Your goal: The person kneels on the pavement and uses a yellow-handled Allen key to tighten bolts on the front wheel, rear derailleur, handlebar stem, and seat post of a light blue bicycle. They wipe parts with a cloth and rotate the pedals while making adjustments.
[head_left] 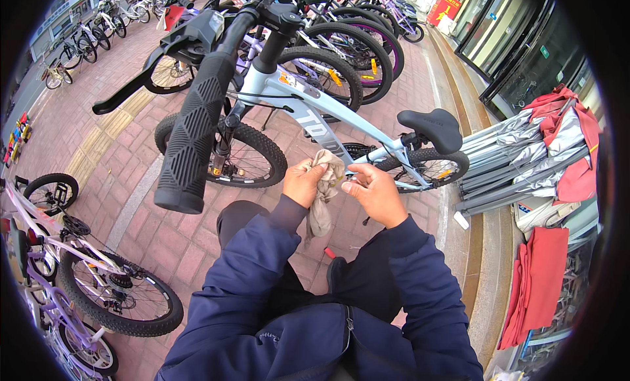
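Observation:
My left hand (302,183) is closed around a crumpled beige rag (320,210), whose loose end hangs down above my knees. Just right of the rag is my right hand (379,192), its fingers bent and the thumb apart from them, with nothing visible between them. Both hands are low in front of a light blue bicycle (328,109), which stands side-on to me. Its black handlebar grip (197,128) looms large at the upper left, and its black saddle (431,130) is at the right. The rag and hands hide part of the lower frame.
Rows of parked bicycles (341,50) stand behind. A pink bicycle (98,263) and a purple one (62,315) are at the left. Stone steps (482,276) run along the right, with a folded canopy frame (525,158) and red cloth (535,282). A small red object (329,252) lies on the paving.

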A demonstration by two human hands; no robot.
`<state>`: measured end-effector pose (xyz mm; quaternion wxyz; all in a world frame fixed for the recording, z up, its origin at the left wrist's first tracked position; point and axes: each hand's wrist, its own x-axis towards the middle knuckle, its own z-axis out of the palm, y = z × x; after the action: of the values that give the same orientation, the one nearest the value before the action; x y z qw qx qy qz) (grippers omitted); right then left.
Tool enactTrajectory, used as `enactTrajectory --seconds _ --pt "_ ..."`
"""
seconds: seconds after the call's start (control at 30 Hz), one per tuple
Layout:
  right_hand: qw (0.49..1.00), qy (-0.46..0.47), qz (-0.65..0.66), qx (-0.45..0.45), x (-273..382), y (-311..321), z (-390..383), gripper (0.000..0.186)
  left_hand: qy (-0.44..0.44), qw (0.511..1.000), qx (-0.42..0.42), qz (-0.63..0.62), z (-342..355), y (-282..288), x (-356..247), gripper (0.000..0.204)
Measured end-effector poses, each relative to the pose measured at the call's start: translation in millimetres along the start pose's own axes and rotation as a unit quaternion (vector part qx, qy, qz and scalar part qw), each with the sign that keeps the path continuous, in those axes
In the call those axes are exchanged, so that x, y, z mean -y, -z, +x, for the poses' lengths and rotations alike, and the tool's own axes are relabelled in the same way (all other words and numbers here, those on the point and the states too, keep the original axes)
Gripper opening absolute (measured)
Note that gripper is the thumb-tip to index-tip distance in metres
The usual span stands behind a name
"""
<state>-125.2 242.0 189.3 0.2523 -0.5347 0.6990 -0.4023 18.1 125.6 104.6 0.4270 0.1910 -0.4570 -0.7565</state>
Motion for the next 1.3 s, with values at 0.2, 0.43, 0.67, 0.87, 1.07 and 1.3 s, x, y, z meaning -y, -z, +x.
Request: enactTrajectory --seconds 0.2,0.43,0.67,0.87,1.07,1.3 --pt "0.998 -0.035 0.051 -0.015 -42.1 -11.2 -0.2 0.045 0.106 0.979 0.121 -0.124 7.5 -5.2 30.8 0.022" --pt "0.971 -0.066 0.203 0.108 -72.6 -15.4 19.5 0.034 0.069 0.993 0.085 -0.034 10.8 -1.9 37.1 0.017" --pt "0.988 -0.06 0.088 0.112 -96.8 -29.6 51.4 0.041 0.066 0.987 -0.121 0.085 13.7 13.7 49.3 0.021" --pt "0.995 -0.05 0.087 -0.017 -108.2 -22.7 69.3 0.04 0.032 0.959 -0.213 -0.184 24.9 25.8 20.8 0.022" --pt "0.994 -0.073 0.087 -0.006 -103.8 -13.6 58.9 0.033 -0.16 0.922 -0.263 -0.236 21.0 44.9 -41.2 0.023" --pt "0.999 -0.033 0.012 0.024 -116.3 -17.7 46.6 0.034 -0.334 0.865 -0.338 0.163 22.5 47.5 -108.1 0.031"
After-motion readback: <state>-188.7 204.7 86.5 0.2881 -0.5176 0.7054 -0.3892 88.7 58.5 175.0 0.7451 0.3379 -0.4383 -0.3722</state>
